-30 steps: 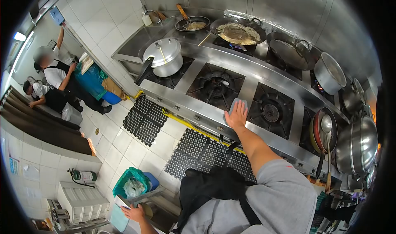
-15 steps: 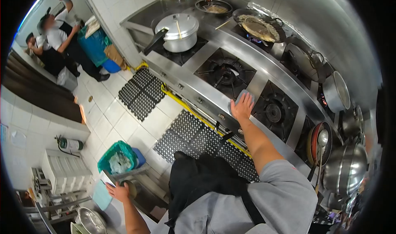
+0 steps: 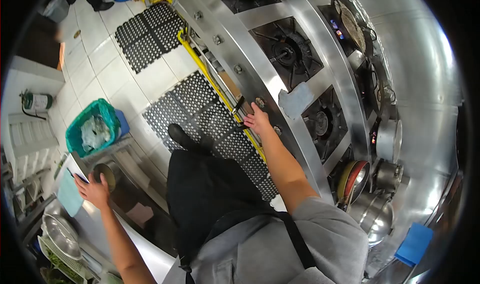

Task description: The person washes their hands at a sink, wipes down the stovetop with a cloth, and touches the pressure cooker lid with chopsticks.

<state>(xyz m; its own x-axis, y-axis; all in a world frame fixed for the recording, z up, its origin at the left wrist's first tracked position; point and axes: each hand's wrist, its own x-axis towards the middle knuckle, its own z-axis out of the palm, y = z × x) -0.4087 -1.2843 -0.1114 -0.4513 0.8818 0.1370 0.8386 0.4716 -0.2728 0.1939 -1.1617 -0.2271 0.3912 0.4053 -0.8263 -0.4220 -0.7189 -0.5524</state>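
My right hand (image 3: pixel 257 121) is at the front panel of the stove (image 3: pixel 237 49), fingers apart and holding nothing. Its fingertips are close to a control knob (image 3: pixel 260 102); whether they touch it I cannot tell. A grey cloth (image 3: pixel 296 100) lies on the stove's steel top, beyond that hand and between two burners. On the other side, my left hand (image 3: pixel 95 190) is spread over the edge of the steel counter (image 3: pixel 95 224). Beside its fingers lies a pale green cloth or sheet (image 3: pixel 69 193), with a thin dark stick-like thing (image 3: pixel 78 176) by the fingertips.
Pans and pots, among them a red-rimmed pan (image 3: pixel 356 178) and a steel pot (image 3: pixel 372 216), crowd the stove's right. A flame (image 3: pixel 337 30) burns under a rear pan. A green-lined bin (image 3: pixel 90 129) stands beyond the counter. Perforated black mats (image 3: pixel 200 114) and a yellow pipe (image 3: pixel 200 64) run along the stove.
My right hand has let go of the grey cloth and come down to the stove's front panel. The cloth stays on the stove top. My view has tilted down and turned.
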